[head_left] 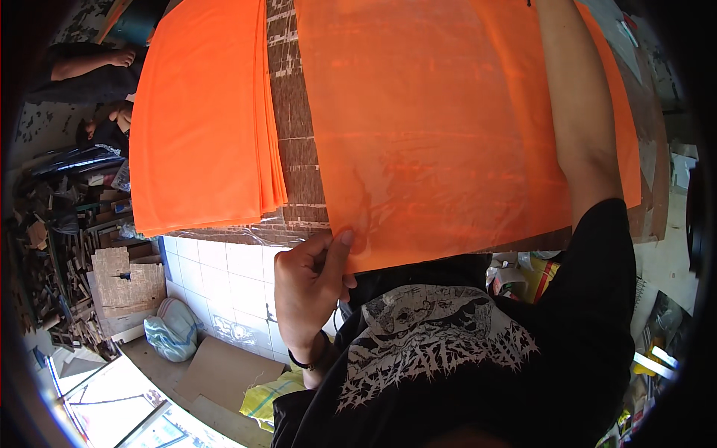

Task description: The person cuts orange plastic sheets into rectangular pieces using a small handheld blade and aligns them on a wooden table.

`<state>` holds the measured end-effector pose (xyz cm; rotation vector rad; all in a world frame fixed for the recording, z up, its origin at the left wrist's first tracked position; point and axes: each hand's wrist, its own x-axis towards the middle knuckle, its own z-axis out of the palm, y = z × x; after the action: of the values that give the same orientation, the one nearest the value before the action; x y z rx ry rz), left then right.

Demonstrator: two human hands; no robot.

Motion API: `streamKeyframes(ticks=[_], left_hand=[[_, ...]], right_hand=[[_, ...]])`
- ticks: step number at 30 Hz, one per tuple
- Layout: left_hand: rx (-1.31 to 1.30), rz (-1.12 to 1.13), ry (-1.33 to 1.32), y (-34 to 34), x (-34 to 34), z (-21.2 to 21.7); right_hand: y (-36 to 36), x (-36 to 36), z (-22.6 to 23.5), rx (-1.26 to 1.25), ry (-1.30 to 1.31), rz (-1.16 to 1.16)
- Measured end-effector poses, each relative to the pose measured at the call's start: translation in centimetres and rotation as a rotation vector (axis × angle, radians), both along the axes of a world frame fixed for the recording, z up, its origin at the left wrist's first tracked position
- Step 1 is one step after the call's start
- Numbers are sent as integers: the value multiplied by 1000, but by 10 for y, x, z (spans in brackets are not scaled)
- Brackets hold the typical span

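Left hand (310,287) pinching orange sheet (448,127) — near corner.

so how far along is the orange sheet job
Looks done: a neat stack of orange sheets lies at left on the table. In hand: the left hand pinches the near corner of the orange sheet under clear film; the right hand is out of view. How much remains isn't visible.
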<state>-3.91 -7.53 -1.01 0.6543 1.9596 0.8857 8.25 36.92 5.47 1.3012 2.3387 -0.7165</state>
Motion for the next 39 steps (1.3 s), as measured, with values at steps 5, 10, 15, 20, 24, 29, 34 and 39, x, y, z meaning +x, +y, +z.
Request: streamKeyframes(ticks=[5,10,15,20,24,29,34,39], left_hand=[[29,19,-7,1,2,-2],[39,50,-15,1,4,-4],[100,67,-55,2,0,0],[140,34,-149,6,0,-8],[159,53,-137,-6,-2,-8],[156,47,-158,-7,-3,-8],[122,16,-192,-12,-3,-11],[182,103,-262,-22,4,-17]], right_hand=[[0,4,-2,-16,34,-2],[6,5,-5,-31,96,-3],[13,2,-1,-53,97,4],[1,15,4,-38,66,-21],[19,4,-13,7,117,40],[26,7,-17,42,130,47],[28,5,-11,69,72,43],[24,4,-11,40,135,62]])
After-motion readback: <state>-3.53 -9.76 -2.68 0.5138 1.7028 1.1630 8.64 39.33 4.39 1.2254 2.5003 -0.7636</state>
